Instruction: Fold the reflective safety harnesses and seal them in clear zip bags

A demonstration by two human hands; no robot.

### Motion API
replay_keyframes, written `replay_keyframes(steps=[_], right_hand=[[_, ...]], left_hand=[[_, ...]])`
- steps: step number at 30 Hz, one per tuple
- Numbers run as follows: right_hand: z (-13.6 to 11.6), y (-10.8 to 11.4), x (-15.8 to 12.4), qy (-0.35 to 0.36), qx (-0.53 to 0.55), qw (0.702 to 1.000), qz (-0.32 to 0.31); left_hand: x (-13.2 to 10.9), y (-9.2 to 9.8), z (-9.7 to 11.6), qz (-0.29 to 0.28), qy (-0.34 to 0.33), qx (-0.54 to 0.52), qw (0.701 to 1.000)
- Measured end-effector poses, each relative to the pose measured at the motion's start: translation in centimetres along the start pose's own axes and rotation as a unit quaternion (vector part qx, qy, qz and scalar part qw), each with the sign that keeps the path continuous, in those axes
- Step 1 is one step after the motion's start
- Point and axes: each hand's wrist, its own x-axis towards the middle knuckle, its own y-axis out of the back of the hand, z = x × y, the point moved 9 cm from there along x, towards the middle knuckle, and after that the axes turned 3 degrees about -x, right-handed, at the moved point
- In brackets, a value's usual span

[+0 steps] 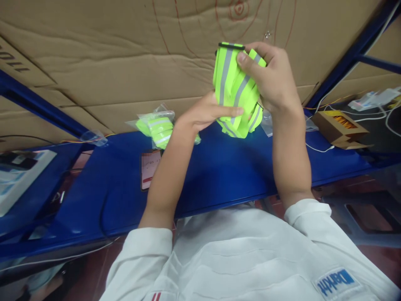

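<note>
A bundle of neon yellow-green reflective strap (226,79) with grey stripes is held up above the blue table. My right hand (271,73) grips its upper right part, thumb in front, near a black buckle (232,45) at the top. At the lower left, my left hand (209,110) is closed on the same strap, with a finger across its front and the other fingers partly hidden behind. To the left of my left forearm, similar yellow-green straps in clear plastic bags (159,130) lie on the table.
The blue table (232,167) stands against a cardboard wall (109,54) with red lines. A phone (150,167) lies by my left forearm. An open cardboard box (340,128), a white cable (319,149) and clear plastic (267,123) are to the right. Blue metal posts (341,54) frame the sides.
</note>
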Motion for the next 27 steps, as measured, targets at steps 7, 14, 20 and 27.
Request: replay_keyframes(steps=[7, 14, 20, 27], right_hand=[[1.9, 0.7, 0.8, -0.087, 0.042, 0.995, -0.003], [1.2, 0.3, 0.6, -0.09, 0.029, 0.995, -0.039], [-2.9, -1.2, -0.5, 0.132, -0.19, 0.968, -0.096], [-2.6, -3.8, -2.4, 0.07, -0.22, 0.943, -0.241]], left_hand=[[-0.1, -1.7, -0.6, -0.009, 0.028, -0.003, 1.0], [-0.2, 0.0, 2.6, 0.04, -0.083, 0.148, 0.985], [-0.7, 1.8, 3.8, 0.078, -0.114, 0.144, 0.98], [-1.3, 1.8, 4.7, 0.087, -0.113, 0.157, 0.977]])
